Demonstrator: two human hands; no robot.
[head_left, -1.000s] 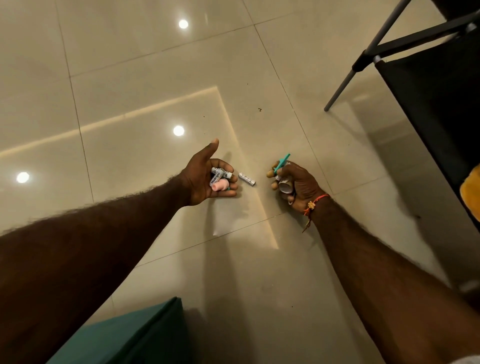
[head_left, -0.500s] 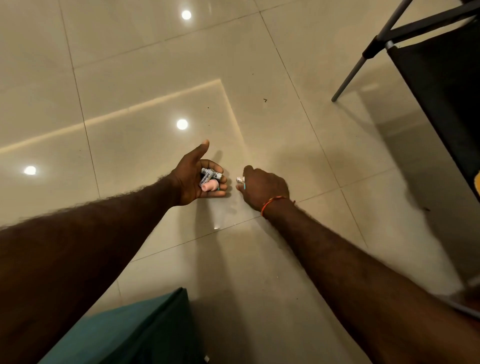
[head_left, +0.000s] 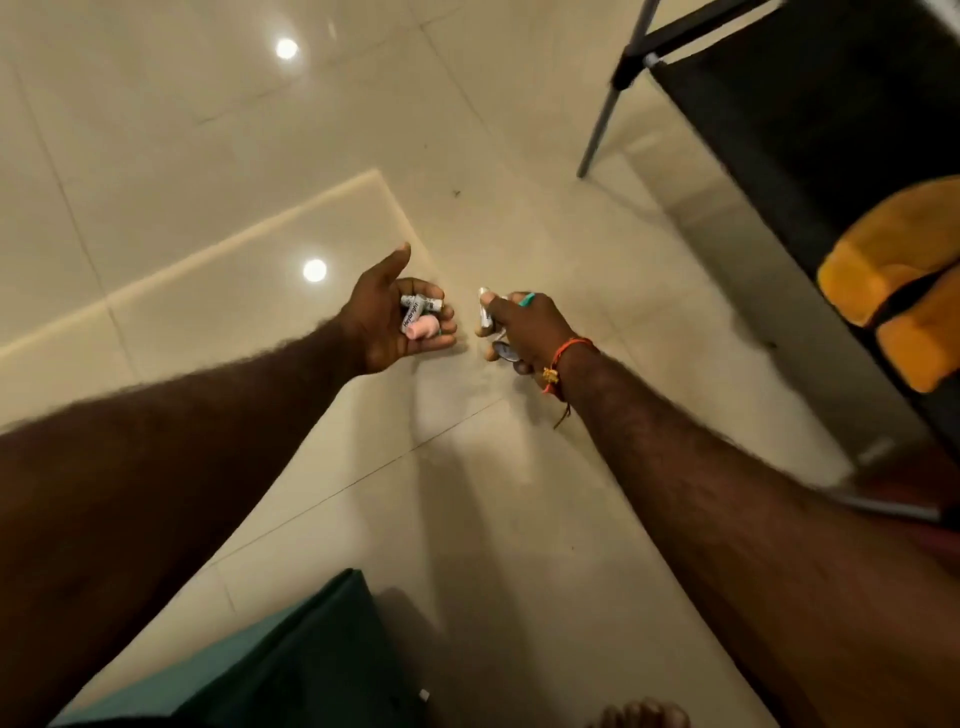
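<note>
Batteries (head_left: 418, 310) plus a pink bit (head_left: 422, 328) cupped in the left hand (head_left: 389, 322), fingers curled, thumb sticking out. One more battery (head_left: 485, 317) pinched in the right hand (head_left: 524, 327). Both low over glossy cream floor tiles (head_left: 519, 130) with light reflections (head_left: 314, 270). Black stand (head_left: 779, 78) off right, orange cushion (head_left: 893, 270) by it.

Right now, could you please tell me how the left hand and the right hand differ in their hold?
The left hand lies palm up, cradling white batteries and a pink piece in curled fingers; the right hand shows its back. The left hand's thumb sticks out free, while the right hand pinches a single battery at its fingertips and grips a teal item and a round silvery piece. Both hold batteries.
</note>
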